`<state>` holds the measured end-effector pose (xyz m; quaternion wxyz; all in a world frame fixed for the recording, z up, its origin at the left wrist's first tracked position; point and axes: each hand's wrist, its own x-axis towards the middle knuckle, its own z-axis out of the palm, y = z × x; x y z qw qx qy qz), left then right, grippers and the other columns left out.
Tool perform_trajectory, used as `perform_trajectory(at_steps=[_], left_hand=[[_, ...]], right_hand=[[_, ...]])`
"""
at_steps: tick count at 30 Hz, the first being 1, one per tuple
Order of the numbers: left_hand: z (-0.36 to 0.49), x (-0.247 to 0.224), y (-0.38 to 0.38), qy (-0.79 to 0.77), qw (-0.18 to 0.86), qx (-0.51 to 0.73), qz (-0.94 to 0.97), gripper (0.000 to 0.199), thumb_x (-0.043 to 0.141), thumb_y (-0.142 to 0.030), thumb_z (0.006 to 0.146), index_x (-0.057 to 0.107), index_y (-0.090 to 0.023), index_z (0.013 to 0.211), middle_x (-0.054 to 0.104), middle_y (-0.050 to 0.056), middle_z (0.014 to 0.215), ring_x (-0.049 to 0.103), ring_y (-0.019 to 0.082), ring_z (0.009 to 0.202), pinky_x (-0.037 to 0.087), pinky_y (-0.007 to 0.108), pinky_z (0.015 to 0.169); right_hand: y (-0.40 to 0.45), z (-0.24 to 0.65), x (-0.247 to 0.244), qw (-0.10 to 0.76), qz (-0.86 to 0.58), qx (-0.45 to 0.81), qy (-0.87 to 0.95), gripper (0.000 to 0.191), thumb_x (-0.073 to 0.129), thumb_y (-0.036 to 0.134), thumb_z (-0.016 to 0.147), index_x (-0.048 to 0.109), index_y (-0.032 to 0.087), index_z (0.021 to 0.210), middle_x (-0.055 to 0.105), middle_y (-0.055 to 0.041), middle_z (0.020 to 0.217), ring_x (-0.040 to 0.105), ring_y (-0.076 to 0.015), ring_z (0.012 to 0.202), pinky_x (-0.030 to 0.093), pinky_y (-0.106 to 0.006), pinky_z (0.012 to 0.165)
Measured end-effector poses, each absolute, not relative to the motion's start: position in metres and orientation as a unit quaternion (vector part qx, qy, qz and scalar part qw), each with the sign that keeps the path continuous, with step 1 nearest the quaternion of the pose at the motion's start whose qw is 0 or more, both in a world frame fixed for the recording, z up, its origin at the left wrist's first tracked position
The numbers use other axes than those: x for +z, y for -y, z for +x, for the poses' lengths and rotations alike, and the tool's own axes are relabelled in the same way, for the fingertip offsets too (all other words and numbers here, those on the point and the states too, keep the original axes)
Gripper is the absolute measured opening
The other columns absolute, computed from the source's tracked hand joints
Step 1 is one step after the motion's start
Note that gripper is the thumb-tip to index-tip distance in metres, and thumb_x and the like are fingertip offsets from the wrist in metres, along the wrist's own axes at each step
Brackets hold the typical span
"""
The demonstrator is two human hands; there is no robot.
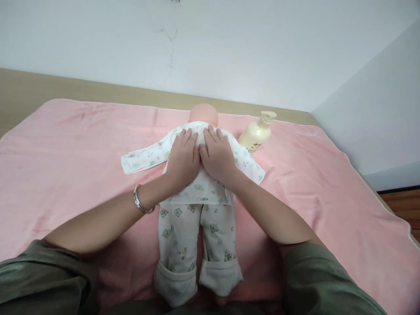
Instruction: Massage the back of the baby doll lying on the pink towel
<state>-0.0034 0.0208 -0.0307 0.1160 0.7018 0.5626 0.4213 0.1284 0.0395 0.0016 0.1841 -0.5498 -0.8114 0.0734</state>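
A baby doll (203, 114) lies face down, its bald head pointing away from me. It wears a white printed top (198, 194) and matching trousers (180, 236) with turned-up cuffs. My left hand (184, 155) rests flat on the left of its upper back, fingers stretched towards the shoulder. Beside it, my right hand (216, 153) lies flat on the right of the upper back, and the two thumbs nearly meet in the middle. Neither hand grips anything. The doll's sleeves spread out to both sides, and its face is hidden.
A pink blanket (82, 144) covers most of the wooden table (65, 85). Close to the doll's right-hand sleeve, a cream pump bottle (257, 133) lies tilted on the blanket. White walls (229, 52) stand behind and to the right.
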Motion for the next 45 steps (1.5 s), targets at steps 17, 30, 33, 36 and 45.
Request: perform_trajectory(at_steps=[17, 30, 33, 36, 45], left_hand=[[-0.005, -0.024, -0.023, -0.586, 0.155, 0.401, 0.687, 0.059, 0.032, -0.030, 0.098, 0.048, -0.003, 0.147, 0.040, 0.023, 0.161, 0.029, 0.034, 0.158, 0.017, 0.057, 0.134], [-0.022, -0.038, -0.053, -0.584, 0.241, 0.468, 0.617, 0.052, 0.046, -0.039, 0.097, 0.054, -0.020, 0.144, 0.042, 0.013, 0.163, 0.029, 0.031, 0.158, 0.015, 0.055, 0.136], [-0.018, -0.034, -0.044, -0.589, 0.214, 0.444, 0.641, 0.054, 0.041, -0.037, 0.098, 0.052, -0.015, 0.146, 0.041, 0.015, 0.163, 0.028, 0.032, 0.158, 0.015, 0.056, 0.135], [-0.009, -0.028, -0.026, -0.569, 0.178, 0.416, 0.687, 0.056, 0.033, -0.032, 0.099, 0.048, -0.011, 0.149, 0.042, 0.016, 0.162, 0.029, 0.030, 0.158, 0.016, 0.058, 0.135], [-0.019, -0.026, -0.045, -0.580, 0.208, 0.421, 0.666, 0.055, 0.041, -0.036, 0.096, 0.056, -0.014, 0.144, 0.049, 0.015, 0.158, 0.037, 0.030, 0.154, 0.022, 0.053, 0.134]], right_hand=[[-0.036, 0.127, 0.003, 0.177, -0.537, 0.082, 0.821, 0.062, 0.027, 0.031, 0.103, 0.032, 0.010, 0.161, 0.027, -0.0103, 0.169, 0.022, -0.0320, 0.159, 0.019, -0.058, 0.132], [-0.004, 0.119, 0.005, 0.136, -0.513, 0.042, 0.846, 0.062, 0.035, 0.033, 0.102, 0.031, 0.013, 0.161, 0.018, -0.0160, 0.170, 0.012, -0.0419, 0.160, 0.017, -0.065, 0.130], [-0.016, 0.123, 0.009, 0.122, -0.511, 0.089, 0.846, 0.063, 0.033, 0.031, 0.101, 0.028, 0.015, 0.162, 0.014, -0.0127, 0.172, 0.009, -0.0383, 0.161, 0.014, -0.064, 0.131], [-0.039, 0.131, 0.011, 0.127, -0.525, 0.125, 0.832, 0.063, 0.032, 0.034, 0.102, 0.026, 0.018, 0.163, 0.011, -0.0111, 0.173, 0.007, -0.0380, 0.161, 0.014, -0.062, 0.131], [-0.014, 0.124, 0.005, 0.143, -0.541, 0.037, 0.828, 0.061, 0.031, 0.037, 0.105, 0.030, 0.015, 0.162, 0.019, -0.0173, 0.170, 0.016, -0.0425, 0.159, 0.021, -0.062, 0.129]])
